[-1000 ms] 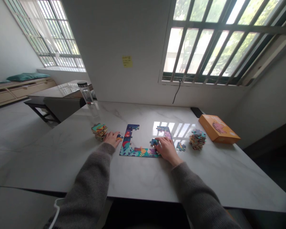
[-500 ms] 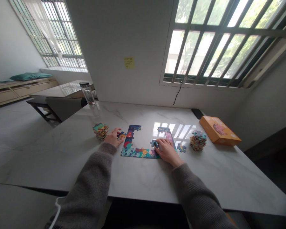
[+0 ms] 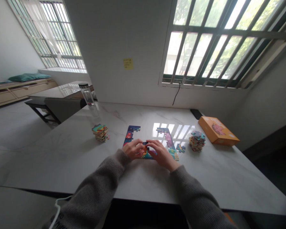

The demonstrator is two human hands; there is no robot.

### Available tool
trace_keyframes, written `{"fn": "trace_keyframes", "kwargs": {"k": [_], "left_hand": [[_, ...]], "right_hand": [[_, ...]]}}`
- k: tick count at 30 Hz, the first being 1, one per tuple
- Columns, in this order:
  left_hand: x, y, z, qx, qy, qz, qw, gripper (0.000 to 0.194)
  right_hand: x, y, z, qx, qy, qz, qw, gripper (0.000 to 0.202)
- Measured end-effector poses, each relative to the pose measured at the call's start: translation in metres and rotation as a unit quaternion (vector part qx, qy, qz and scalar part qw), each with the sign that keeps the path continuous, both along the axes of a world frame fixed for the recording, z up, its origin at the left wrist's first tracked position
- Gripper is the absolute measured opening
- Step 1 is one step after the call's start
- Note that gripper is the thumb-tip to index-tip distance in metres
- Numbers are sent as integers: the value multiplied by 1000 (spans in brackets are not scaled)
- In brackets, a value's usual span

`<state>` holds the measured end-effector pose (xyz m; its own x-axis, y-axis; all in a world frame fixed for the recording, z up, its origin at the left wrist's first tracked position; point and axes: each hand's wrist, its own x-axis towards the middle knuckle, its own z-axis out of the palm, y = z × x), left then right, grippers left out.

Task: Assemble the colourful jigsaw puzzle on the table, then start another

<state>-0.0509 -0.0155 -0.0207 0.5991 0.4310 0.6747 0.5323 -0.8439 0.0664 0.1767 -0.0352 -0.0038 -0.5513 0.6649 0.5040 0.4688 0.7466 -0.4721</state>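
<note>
My left hand and my right hand meet over the lower edge of a partly joined jigsaw puzzle. Between their fingertips is a dark puzzle piece with some orange on it. Both hands are closed on it, and fingers hide part of it. The joined pieces form a colourful frame with an open middle and a gap along its top side. A loose puzzle piece lies just outside the frame's right side.
Stacks of puzzle pieces stand to the left and right on the marble-patterned table. An orange box and a black phone are at the back right. A glass bottle stands at the far left corner.
My left hand has moved right from beside the frame, and the piece that lay by it is gone from there. My right hand has shifted slightly left, so the hands now meet.
</note>
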Motion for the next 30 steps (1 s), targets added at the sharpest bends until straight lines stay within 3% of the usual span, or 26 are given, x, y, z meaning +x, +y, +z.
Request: {"fn": "trace_keyframes", "kwargs": {"k": [4, 8, 11, 14, 20, 26, 30], "left_hand": [[-2, 0, 4, -45, -53, -2, 998, 21], [-13, 13, 3, -103, -139, 84, 981, 33], [-24, 32, -3, -141, -99, 144, 975, 36], [-30, 56, -5, -187, -42, 160, 968, 39], [-25, 96, -7, -210, -26, 197, 957, 37], [-18, 100, -25, -209, 31, 233, 949, 39], [-16, 96, -25, -205, 72, 252, 943, 42]], "right_hand": [[3, 5, -2, 2, 5, -7, 1000, 24], [12, 18, 0, 10, -4, -48, 999, 22], [17, 34, 2, 1, -27, -56, 998, 24], [15, 55, 1, -24, -36, -58, 997, 30], [-12, 102, -2, -76, -37, -99, 992, 31], [-38, 135, -3, -101, -54, -156, 981, 31], [-47, 140, -6, -111, -86, -156, 978, 29]]}}
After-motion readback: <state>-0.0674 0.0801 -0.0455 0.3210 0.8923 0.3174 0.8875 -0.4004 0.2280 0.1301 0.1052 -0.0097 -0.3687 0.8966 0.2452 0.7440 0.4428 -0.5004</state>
